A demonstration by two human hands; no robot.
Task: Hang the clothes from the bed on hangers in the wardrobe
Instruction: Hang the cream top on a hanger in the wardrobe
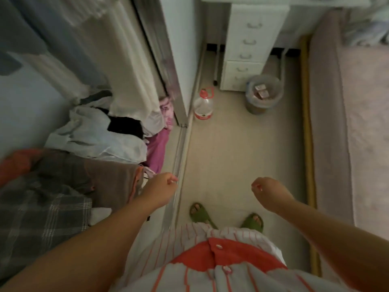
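Bottle (203, 104) label red and white, writing unreadable.

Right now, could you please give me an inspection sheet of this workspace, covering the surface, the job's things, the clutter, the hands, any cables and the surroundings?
Surface: pale floor between wardrobe and bed; bed top blurred, no clothes made out.
Job's things: garments hang inside the wardrobe; folded and loose clothes piled at its bottom; no hangers made out.
Clutter: plastic bottle with red cap and a lined waste bin on the floor.
Hands: left hand and right hand, fingers curled, holding nothing.
Cables: nothing seen.
Surroundings: white drawer unit; sliding door track; green slippers.
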